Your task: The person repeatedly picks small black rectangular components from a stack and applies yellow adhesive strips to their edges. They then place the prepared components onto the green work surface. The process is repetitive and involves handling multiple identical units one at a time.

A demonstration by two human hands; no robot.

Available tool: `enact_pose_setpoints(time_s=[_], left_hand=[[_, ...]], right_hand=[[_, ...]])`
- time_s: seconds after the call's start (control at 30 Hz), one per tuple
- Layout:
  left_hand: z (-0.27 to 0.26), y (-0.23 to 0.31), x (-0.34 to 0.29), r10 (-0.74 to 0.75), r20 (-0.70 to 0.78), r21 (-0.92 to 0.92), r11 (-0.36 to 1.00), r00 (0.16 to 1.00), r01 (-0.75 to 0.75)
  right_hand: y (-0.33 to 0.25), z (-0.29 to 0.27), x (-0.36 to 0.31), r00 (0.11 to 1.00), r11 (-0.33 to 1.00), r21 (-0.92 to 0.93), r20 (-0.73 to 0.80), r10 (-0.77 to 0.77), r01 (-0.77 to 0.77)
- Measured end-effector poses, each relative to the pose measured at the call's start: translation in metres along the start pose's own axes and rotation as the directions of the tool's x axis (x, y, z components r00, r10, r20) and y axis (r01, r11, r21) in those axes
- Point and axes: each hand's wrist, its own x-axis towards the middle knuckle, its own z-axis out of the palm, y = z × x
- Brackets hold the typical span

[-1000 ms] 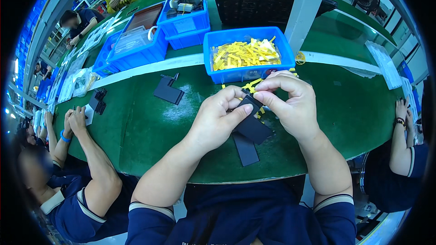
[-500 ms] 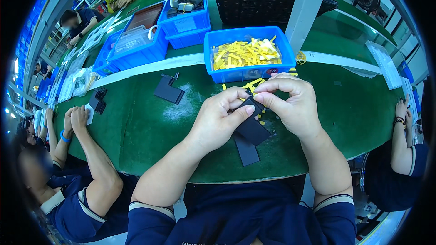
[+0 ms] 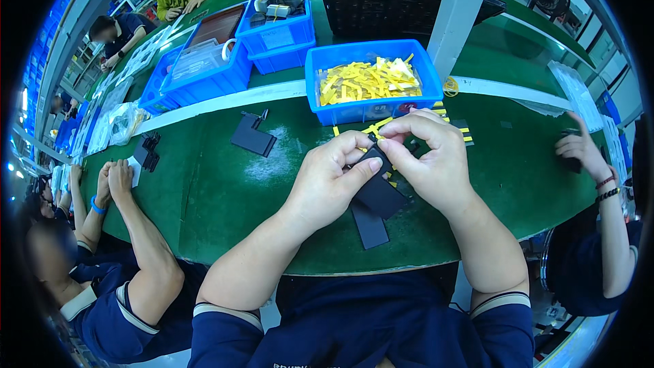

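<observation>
My left hand is closed around a black flat rectangular part, thumb pressed on its face. The part is tilted, its far end at my fingertips. My right hand pinches at that far end; what lies between its fingertips is too small or hidden to make out. Under the near end of the held part, another black flat piece lies on the green table. Yellow strips lie beyond my fingers, partly hidden by them, with small yellow bits beside the held part.
Ahead stands a blue bin of yellow strips. A black part lies to the left near whitish dust. More blue bins stand back left, and a white post rises back right. Co-workers' hands are at both sides.
My right hand has shifted slightly left and nearer, still at the part's far end; more yellow strips show behind it. The right-hand co-worker's hand has reached over the table, at a dark object.
</observation>
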Motion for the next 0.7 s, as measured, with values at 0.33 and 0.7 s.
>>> enact_pose_setpoints(time_s=[0.33,0.7], left_hand=[[0.002,0.003,-0.003,0.130,-0.108,0.154,0.982,0.986,-0.113],[-0.003,0.004,-0.001,0.169,-0.149,0.161,0.976,0.974,-0.145]], right_hand=[[0.005,0.005,-0.002,0.999,0.997,0.070,0.011,0.035,-0.036],[0.003,0.000,0.000,0.999,0.998,0.041,-0.020,-0.038,0.038]])
